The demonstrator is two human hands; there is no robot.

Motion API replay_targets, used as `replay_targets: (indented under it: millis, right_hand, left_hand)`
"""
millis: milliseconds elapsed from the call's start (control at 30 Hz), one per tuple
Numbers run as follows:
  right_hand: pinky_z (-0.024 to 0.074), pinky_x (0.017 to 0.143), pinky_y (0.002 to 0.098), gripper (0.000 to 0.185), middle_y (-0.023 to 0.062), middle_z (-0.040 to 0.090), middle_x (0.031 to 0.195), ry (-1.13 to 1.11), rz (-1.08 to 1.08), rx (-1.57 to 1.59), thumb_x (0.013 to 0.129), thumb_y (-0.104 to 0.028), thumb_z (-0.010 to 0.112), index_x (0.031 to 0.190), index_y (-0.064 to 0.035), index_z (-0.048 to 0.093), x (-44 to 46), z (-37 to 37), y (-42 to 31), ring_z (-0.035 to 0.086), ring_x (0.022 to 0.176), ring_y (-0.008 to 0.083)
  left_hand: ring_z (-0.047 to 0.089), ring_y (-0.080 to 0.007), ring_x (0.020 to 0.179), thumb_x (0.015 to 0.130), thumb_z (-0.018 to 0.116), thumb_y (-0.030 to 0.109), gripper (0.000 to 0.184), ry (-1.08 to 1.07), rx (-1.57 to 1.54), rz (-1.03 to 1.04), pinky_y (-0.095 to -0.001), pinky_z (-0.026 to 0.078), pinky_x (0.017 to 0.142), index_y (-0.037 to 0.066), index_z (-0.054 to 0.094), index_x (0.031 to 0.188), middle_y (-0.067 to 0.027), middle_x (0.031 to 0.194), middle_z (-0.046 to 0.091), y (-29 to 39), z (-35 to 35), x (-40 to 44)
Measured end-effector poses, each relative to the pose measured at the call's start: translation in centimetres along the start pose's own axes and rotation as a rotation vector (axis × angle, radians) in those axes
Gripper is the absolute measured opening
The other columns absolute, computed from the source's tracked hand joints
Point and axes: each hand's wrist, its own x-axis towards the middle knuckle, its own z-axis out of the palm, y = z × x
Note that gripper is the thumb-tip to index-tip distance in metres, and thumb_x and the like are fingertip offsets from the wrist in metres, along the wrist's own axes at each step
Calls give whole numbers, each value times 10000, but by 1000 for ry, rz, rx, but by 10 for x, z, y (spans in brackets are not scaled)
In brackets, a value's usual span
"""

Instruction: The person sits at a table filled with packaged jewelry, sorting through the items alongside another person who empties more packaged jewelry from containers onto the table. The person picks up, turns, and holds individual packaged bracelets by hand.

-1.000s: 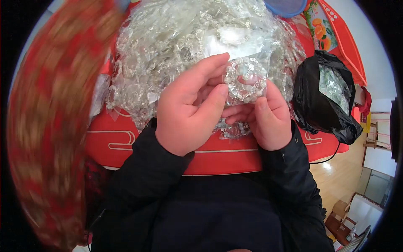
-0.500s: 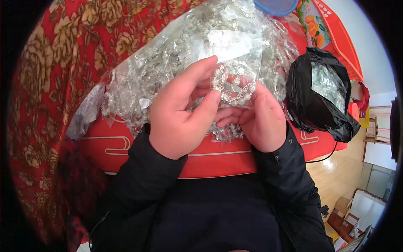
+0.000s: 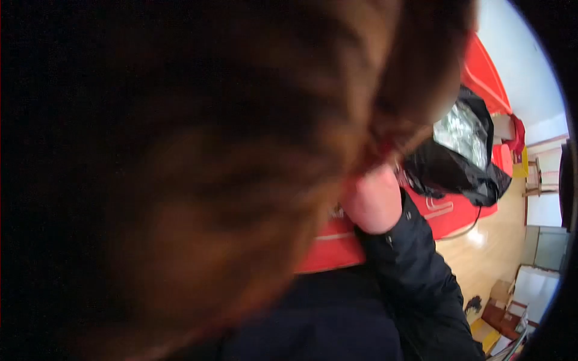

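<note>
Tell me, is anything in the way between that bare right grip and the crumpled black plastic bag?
A little unclear, glittery clutter shows between the bare right grip and the crumpled black plastic bag. A big, blurry brown shape also hides the grip's fingertips from the camera, so I can't tell about the rest.

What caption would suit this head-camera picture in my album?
A dark blur hides much of the view; the right hand shows near a black bag.

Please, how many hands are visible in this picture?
1. It is the right hand, near the black plastic bag; its fingers are hidden by the large dark blur. The left hand is not visible and may be behind this blur.
</note>
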Motion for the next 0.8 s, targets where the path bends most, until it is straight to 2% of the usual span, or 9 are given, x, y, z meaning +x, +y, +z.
replay_targets:
  millis: [67,167,300,433,533,567,633,733,800]
  right_hand:
    - [582,899,410,485,188,617,1371,5,-16,-12,1128,-277,403,1479,56,437,2,-2,3,706,1070,321]
    - [590,887,388,385,178,649,1309,43,-15,-31,1115,-176,424,1406,61,508,3,0,7,704,1082,306]
    - [595,833,348,229,115,689,1141,127,-112,-198,1070,-72,491,1241,37,598,2,-2,10,704,951,212]
    - [564,715,295,187,94,700,1074,202,-177,-230,1038,-40,530,1193,20,614,4,-2,3,672,812,154]
    - [543,674,269,214,86,708,1088,93,-206,-192,1002,3,573,1213,9,611,-3,-17,3,662,792,130]
    - [548,702,270,221,85,710,1099,15,-175,-162,999,9,584,1219,7,610,2,-25,0,670,819,132]
    - [554,774,278,236,85,713,1130,111,-270,-206,1000,15,596,1235,6,609,6,-22,4,681,893,139]
    - [546,894,300,258,91,711,1194,399,-475,-280,1009,13,599,1267,7,606,18,11,13,680,1025,152]
    - [534,945,311,276,96,706,1228,311,-406,-173,1014,8,600,1289,7,601,12,-9,15,672,1082,158]
  left_hand:
    - [620,-218,1203,996,543,-50,478,28,60,-118,-354,482,1038,-49,442,1464,-143,1331,621,10,3,-7]
    - [617,-210,1170,999,544,-47,455,32,70,-86,-347,483,1011,-43,449,1443,-136,1302,619,14,5,-2]
    - [612,-199,1127,1001,545,-43,423,45,88,-44,-338,485,976,-35,458,1415,-127,1264,616,11,4,-1]
    - [608,-188,1084,1004,546,-39,392,55,102,-24,-329,487,941,-27,467,1388,-119,1225,613,9,6,0]
    - [604,-180,1051,1006,546,-36,369,55,111,-17,-322,488,914,-21,473,1367,-112,1196,611,8,6,1]
    - [603,-178,1041,1007,547,-35,361,55,113,-14,-320,489,905,-19,476,1360,-110,1187,610,8,6,1]
    - [601,-172,1019,1008,547,-33,345,54,114,-8,-315,490,887,-15,480,1346,-105,1167,609,7,7,2]
    - [597,-164,986,1010,548,-31,322,56,120,-1,-308,491,861,-9,487,1326,-99,1139,607,7,7,2]
    - [595,-159,965,1012,548,-29,307,59,125,0,-304,492,843,-5,491,1312,-94,1119,606,7,6,1]
